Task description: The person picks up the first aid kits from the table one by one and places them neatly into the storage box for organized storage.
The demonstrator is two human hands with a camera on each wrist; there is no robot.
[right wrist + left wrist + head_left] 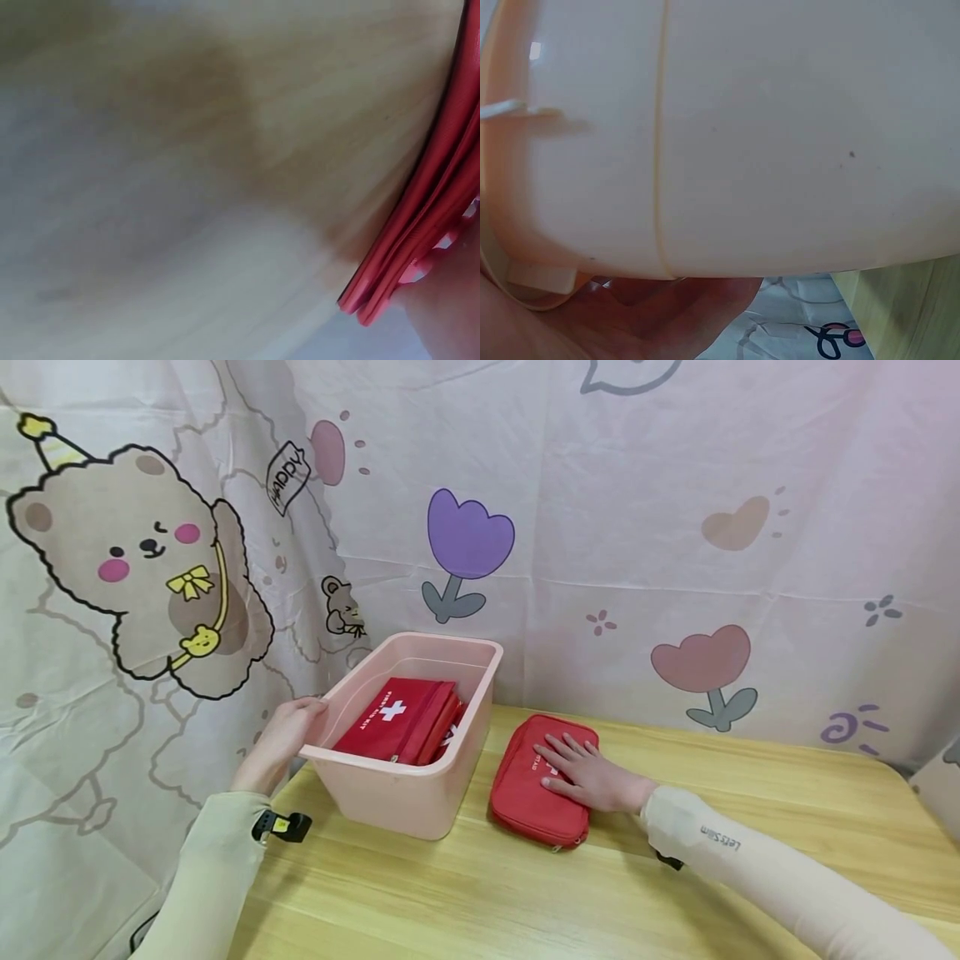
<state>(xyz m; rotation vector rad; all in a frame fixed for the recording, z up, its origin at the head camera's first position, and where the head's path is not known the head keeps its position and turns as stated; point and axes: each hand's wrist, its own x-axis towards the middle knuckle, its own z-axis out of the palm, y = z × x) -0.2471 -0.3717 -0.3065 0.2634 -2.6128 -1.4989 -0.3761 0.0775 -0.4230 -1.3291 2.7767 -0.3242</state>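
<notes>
A pink plastic bin (390, 806) stands on the table at left of centre. My left hand (288, 733) grips its near left rim, and the left wrist view shows the bin's outer wall (780, 135) with the hand (652, 315) against its edge. Inside the bin lie red first aid pouches, the top one (375, 731) showing a white cross and lettering. To the right of the bin, a red zippered first aid pouch (525, 793) lies flat on the wood. My right hand (588, 777) rests on it, fingers spread, partly covering its white cross.
The light wood table (450, 910) has a rounded far right corner. Behind it hangs a pale curtain (600, 468) printed with tulips and a bear, which also runs down the left side, close to the bin.
</notes>
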